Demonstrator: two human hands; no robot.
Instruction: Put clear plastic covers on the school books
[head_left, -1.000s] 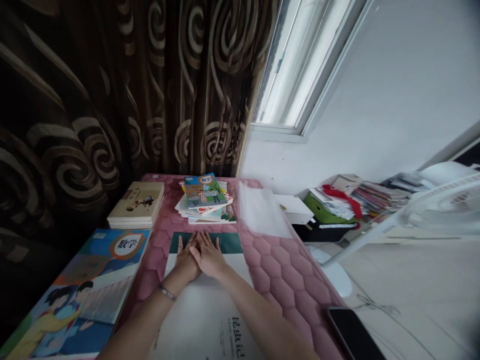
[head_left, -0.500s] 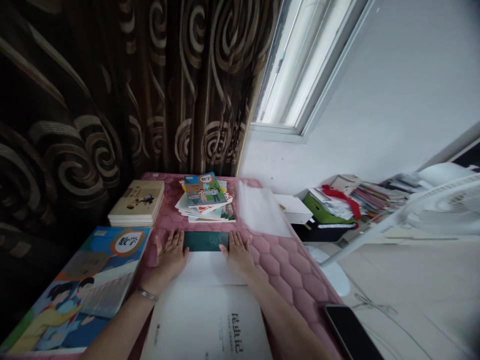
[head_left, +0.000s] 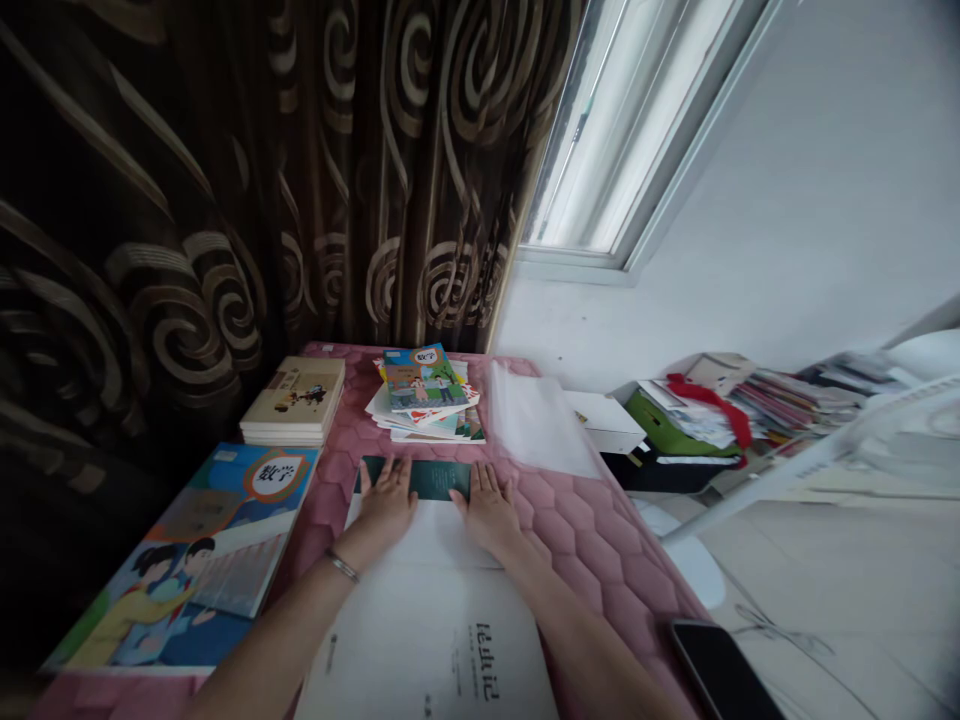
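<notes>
An open book (head_left: 420,640) with a white page and dark printed characters lies on the pink quilted cover (head_left: 570,530). At its far end is a dark green flap (head_left: 442,480) with small pale text. My left hand (head_left: 384,505) rests flat over the flap's left part, fingers spread, a silver bracelet on the wrist. At the flap's right edge my right hand (head_left: 484,508) lies flat with its fingers extended and its thumb on the green. Neither hand grips anything.
Beyond the hands sits a pile of booklets (head_left: 427,390). To the left are a stack of beige books (head_left: 296,395) and a blue textbook (head_left: 195,560). Clear plastic sheets (head_left: 536,415) lie back right, a phone (head_left: 720,665) front right. A white fan (head_left: 817,450) stands beyond.
My left hand has moved right, from the flap's left edge onto the green. My right hand stays by the right edge. The whole view has shifted slightly.
</notes>
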